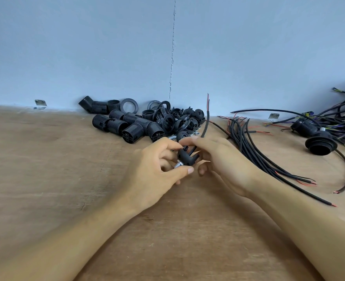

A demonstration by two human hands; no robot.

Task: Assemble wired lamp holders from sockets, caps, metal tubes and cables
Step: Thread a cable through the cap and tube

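Note:
My left hand [157, 169] pinches a black cap [184, 157] with a short metal tube [177, 165] sticking out of its lower end. My right hand [218, 159] holds a black cable [206, 120] at the cap's upper side. The cable rises from my fingers toward the wall, ending in bare red and black wire tips. Both hands meet above the middle of the wooden table [45, 169]. Where the cable enters the cap is hidden by my fingers.
A pile of black sockets, rings and caps [143, 120] lies by the wall behind my hands. Loose black cables [248, 142] fan out to the right. An assembled wired lamp holder [320, 141] and a tangle of wires [342, 116] sit at the far right.

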